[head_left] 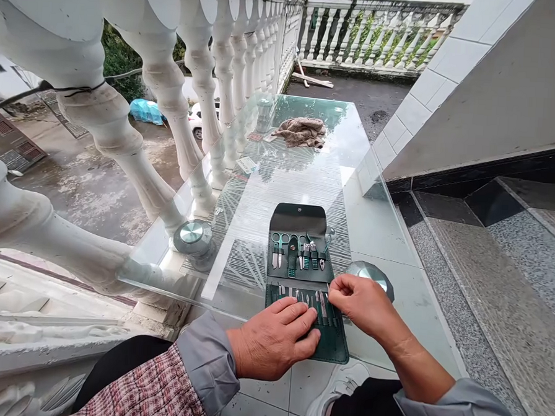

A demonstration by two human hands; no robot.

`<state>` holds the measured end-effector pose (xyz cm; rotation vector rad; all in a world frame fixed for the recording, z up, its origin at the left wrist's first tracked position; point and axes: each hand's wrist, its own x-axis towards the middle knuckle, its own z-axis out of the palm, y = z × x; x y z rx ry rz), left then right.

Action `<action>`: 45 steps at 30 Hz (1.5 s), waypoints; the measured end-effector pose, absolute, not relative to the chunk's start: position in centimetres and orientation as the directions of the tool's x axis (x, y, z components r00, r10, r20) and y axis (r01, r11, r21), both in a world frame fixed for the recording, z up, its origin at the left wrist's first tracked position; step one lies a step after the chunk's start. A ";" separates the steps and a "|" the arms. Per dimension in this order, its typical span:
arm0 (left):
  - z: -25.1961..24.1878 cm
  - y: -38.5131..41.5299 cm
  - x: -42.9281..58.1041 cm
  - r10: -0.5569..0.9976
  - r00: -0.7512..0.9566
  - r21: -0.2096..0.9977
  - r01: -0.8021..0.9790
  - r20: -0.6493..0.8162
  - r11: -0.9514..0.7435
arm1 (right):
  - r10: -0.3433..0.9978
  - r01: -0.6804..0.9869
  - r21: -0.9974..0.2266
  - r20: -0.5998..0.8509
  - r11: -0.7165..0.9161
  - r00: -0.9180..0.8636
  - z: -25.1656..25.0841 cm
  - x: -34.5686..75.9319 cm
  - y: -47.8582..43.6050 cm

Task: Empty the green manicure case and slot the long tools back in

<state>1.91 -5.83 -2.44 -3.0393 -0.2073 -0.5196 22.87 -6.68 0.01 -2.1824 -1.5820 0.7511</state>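
Observation:
A dark green manicure kit case (298,221) lies unfolded on a glass table (284,171). Its upper half holds small scissors, clippers and other steel tools (298,252); the lower half holds a row of thin steel tools (301,295). My left hand (273,338) lies flat on the lower half of the case, fingers stretched out. My right hand (363,304) is closed in a pinch at the right end of that lower row, on a thin tool (323,303) that I cannot name.
A white stone balustrade (180,103) runs along the left of the table. A crumpled beige cloth (302,132) lies at the table's far end. Round metal fittings (193,234) sit under the glass corners. Tiled steps (489,256) rise on the right.

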 end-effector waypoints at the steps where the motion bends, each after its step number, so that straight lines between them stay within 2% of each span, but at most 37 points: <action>1: -2.5 -5.8 1.9 0.125 0.933 -0.025 0.142 0.338 -0.990 | 0.947 0.771 -0.552 -0.229 -0.318 0.226 0.0 22.8 -6.7; 6: -2.5 -5.8 1.9 0.123 0.932 -0.030 0.142 0.342 -0.989 | 0.938 0.714 -0.610 -0.242 -0.345 0.247 -0.3 23.3 -6.7; 12: -2.2 -5.7 1.8 0.110 0.947 -0.040 0.128 0.300 -0.991 | 0.881 0.573 -0.723 -0.106 -0.386 0.460 -0.9 25.4 -5.4; 16: -2.3 -5.7 1.8 0.098 0.947 -0.063 0.122 0.305 -0.990 | 0.847 0.635 -0.646 -0.034 -0.423 0.530 -0.8 26.6 -4.5; 21: -2.4 -5.6 1.6 0.071 0.946 -0.096 0.106 0.315 -0.990 | 0.844 0.707 -0.520 -0.050 -0.479 0.535 -0.8 27.4 -3.6; 24: -2.5 -5.6 1.6 0.066 0.947 -0.105 0.104 0.313 -0.989 | 0.836 0.707 -0.511 -0.044 -0.489 0.546 -0.8 27.9 -3.3; 26: -2.5 -5.6 1.6 0.070 0.947 -0.109 0.109 0.313 -0.988 | 0.836 0.690 -0.546 -0.035 -0.475 0.548 -0.6 27.9 -3.7; 29: -2.5 -5.7 1.5 0.073 0.947 -0.115 0.114 0.311 -0.987 | 0.881 0.674 -0.630 -0.034 -0.385 0.471 -0.2 26.7 -5.2; 31: -2.5 -5.7 1.5 0.067 0.948 -0.122 0.110 0.313 -0.986 | 0.940 0.678 -0.671 -0.085 -0.300 0.331 0.0 25.4 -6.6; 34: -2.5 -5.7 1.4 0.054 0.947 -0.136 0.101 0.316 -0.985 | 0.973 0.711 -0.664 -0.154 -0.232 0.173 -0.2 23.9 -8.2; 45: -2.5 -5.7 1.5 0.039 0.946 -0.158 0.094 0.322 -0.983 | 0.990 0.782 -0.607 -0.107 -0.141 0.095 -0.4 23.8 -8.3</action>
